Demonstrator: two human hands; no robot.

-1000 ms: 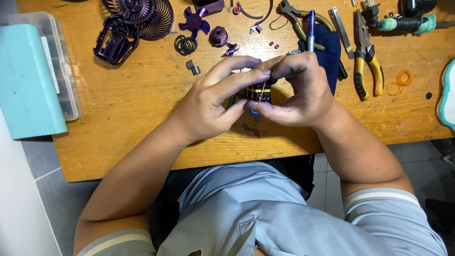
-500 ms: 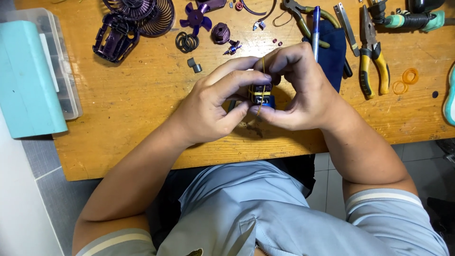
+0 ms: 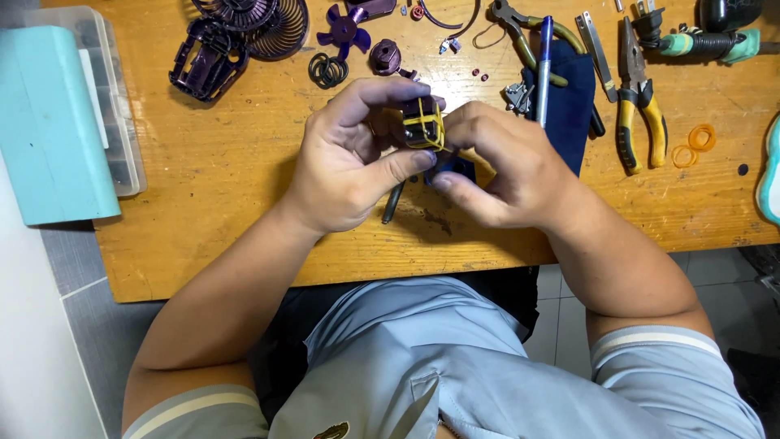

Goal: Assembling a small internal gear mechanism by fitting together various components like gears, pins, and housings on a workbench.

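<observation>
A small dark block bound with yellow rubber bands (image 3: 424, 123) is held above the wooden worktop (image 3: 227, 187), pinched from both sides. The left hand (image 3: 349, 167) lies at its 8 o'clock, fingers closed on it; the right hand (image 3: 504, 162) lies at 4 o'clock, fingertips likewise closed. Both hands are equally near.

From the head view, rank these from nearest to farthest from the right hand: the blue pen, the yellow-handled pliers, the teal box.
Measured from the right hand:
1. Blue pen, just above the hand, lying on the dark blue cloth.
2. Yellow-handled pliers, farther out to the hand's right.
3. Teal box, at the table's far left edge, beyond the left hand.
</observation>
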